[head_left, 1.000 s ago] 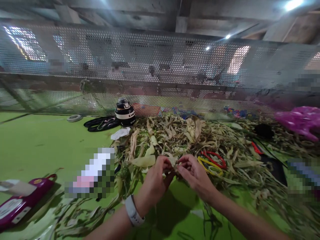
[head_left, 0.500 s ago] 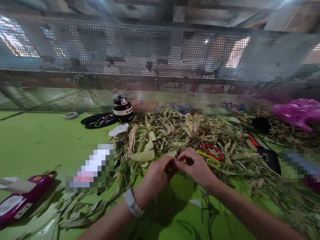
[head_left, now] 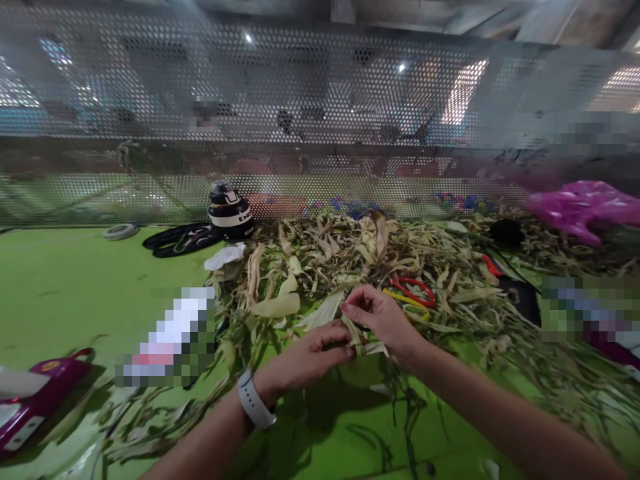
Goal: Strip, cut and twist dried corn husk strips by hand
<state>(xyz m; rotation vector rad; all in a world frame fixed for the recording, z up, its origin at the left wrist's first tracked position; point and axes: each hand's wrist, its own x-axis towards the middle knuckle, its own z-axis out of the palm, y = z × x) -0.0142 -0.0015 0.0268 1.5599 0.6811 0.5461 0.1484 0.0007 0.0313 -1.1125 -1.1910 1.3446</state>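
Observation:
My left hand (head_left: 320,351), with a pale watch band at the wrist, pinches a pale dried husk strip (head_left: 357,338) between thumb and fingers. Close beside it, my right hand (head_left: 376,318) has thumb and forefinger pressed together at the upper part of the same strip. A wider pale leaf (head_left: 324,312) lies just behind the left fingers. Both hands are over the front edge of a heap of dried husks (head_left: 330,250) on the green table (head_left: 65,283). Red-handled scissors (head_left: 419,292) and a yellow-handled tool (head_left: 406,299) lie right behind my right hand.
A black bottle (head_left: 231,212) stands at the back by a perforated metal screen (head_left: 310,87). A magenta tool (head_left: 43,393) lies at the left, near a blurred-out flat object (head_left: 173,337). At the right are a pink plastic bag (head_left: 585,208) and a black pouch (head_left: 520,300).
The view has shifted slightly. My hands, fingertips together before, are now a little apart, and the pale husk strip shows between them. My left hand has turned flatter and lower.

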